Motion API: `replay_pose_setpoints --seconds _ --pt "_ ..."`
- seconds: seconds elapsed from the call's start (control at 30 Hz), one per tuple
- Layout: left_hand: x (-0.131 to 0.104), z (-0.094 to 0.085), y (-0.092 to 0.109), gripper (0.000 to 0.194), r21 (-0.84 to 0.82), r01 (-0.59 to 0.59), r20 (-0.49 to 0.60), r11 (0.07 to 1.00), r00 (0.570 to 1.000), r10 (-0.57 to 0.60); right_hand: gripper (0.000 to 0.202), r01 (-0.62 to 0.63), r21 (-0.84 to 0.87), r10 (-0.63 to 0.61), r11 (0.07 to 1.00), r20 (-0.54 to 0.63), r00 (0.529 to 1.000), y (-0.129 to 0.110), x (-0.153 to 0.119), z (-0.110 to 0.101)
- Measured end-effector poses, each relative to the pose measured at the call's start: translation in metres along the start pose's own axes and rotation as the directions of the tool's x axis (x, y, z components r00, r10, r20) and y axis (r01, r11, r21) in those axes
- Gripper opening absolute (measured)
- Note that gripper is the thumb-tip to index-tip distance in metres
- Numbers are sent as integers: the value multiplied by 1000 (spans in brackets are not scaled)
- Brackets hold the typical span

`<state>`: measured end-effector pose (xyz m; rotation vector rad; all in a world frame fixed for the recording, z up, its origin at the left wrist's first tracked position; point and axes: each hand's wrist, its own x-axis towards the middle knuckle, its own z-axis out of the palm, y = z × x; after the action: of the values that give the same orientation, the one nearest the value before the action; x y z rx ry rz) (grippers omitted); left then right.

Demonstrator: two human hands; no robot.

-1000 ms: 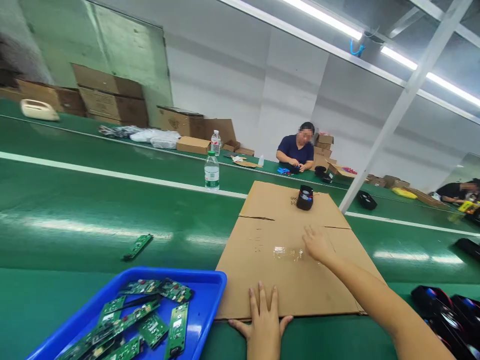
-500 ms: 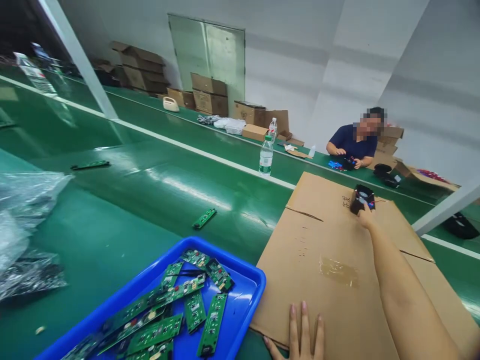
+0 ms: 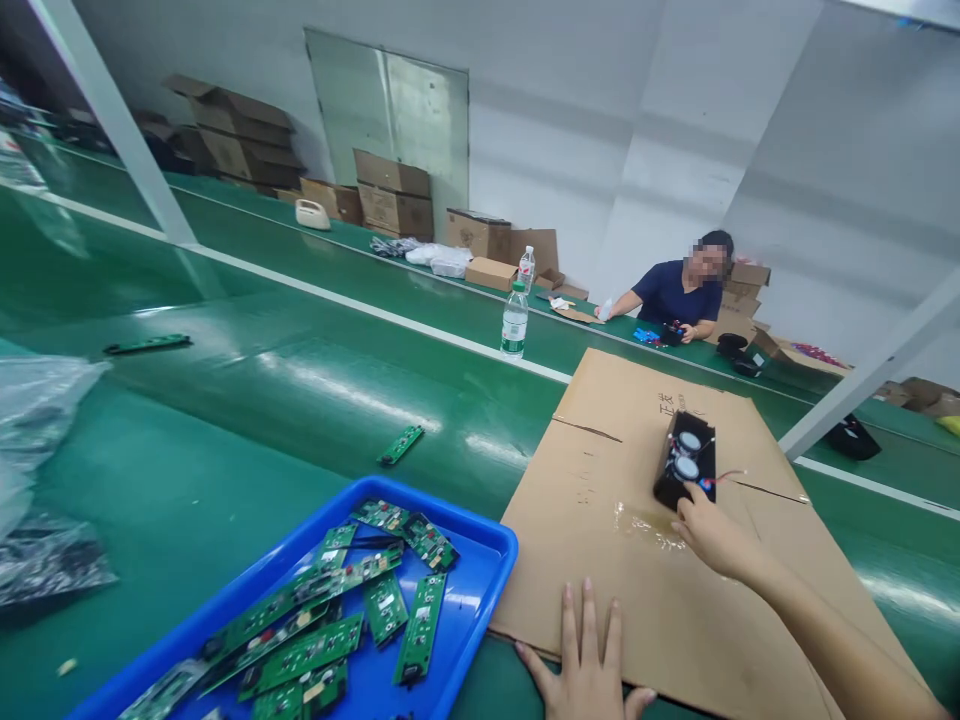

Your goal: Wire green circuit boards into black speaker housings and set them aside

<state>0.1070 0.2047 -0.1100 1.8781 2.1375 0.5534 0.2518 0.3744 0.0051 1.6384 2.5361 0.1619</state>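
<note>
My right hand (image 3: 709, 532) reaches over a flat sheet of cardboard (image 3: 570, 540) and grips the near end of a black speaker box (image 3: 685, 458). Two round speakers sit in the box, and a thin red wire sticks out at its right side. My left hand (image 3: 585, 665) lies at the cardboard's near edge with its fingers spread, holding nothing. To its left stands a blue tray (image 3: 484, 532) with several green circuit boards (image 3: 420, 630) piled inside.
Single circuit boards (image 3: 401, 445) lie on the green bench beyond the tray. Clear plastic bags (image 3: 45, 430) are at the left. A water bottle (image 3: 514, 325) stands behind the cardboard. Across the bench a person (image 3: 679, 295) sits handling parts, near several cardboard boxes (image 3: 394, 200).
My right hand has brought the speaker box nearer across the cardboard. My left hand stays spread at the edge. The person opposite has reached one hand out to a small white bottle.
</note>
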Motion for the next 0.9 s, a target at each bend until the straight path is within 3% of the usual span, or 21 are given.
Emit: replay_pose_setpoints --seconds 0.17,0.27,0.47,0.63,0.73,0.9 --pt "-2 -6 2 68 -25 -12 -64 1000 998 11 43 208 31 -200 978 -163 966 39 -49 -26" --pt "-1 0 0 64 -237 -33 -147 971 989 -2 45 281 -29 -280 959 -225 933 45 -59 -11" --pt "7 19 -8 47 -510 -21 -237 860 964 -117 18 287 -167 -332 943 -426 842 28 -79 46" --pt "7 12 -11 53 -622 17 -233 782 950 -206 24 338 -209 -397 918 -503 767 9 -143 56" --pt "5 3 -10 53 -656 18 -225 755 950 -218 32 334 -170 -371 927 -542 754 -11 -194 54" --pt "5 -10 -7 52 -691 29 -212 722 947 -241 23 318 -84 -315 944 -504 804 -42 -261 57"
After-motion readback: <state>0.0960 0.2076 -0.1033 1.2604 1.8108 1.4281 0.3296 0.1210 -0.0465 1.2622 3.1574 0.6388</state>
